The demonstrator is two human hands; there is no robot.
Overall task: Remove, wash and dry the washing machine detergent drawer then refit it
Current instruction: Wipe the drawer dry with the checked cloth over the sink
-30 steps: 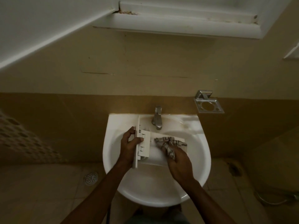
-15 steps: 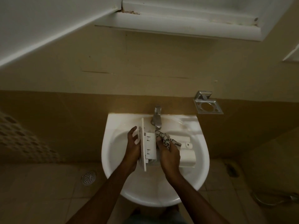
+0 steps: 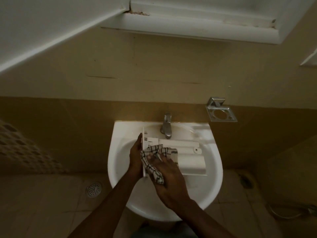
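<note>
Over the dim bathroom's white sink (image 3: 120,162), the drawer (image 3: 188,162) lies lengthwise left to right, front panel leftward. Your left hand (image 3: 135,155) grips that panel; your right hand (image 3: 169,177), nearer the compartments, clutches the checked cloth (image 3: 153,167) against them.

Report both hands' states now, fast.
Left hand: grips the detergent drawer.
Right hand: holds the checked cloth, pressing it on the drawer.
</note>
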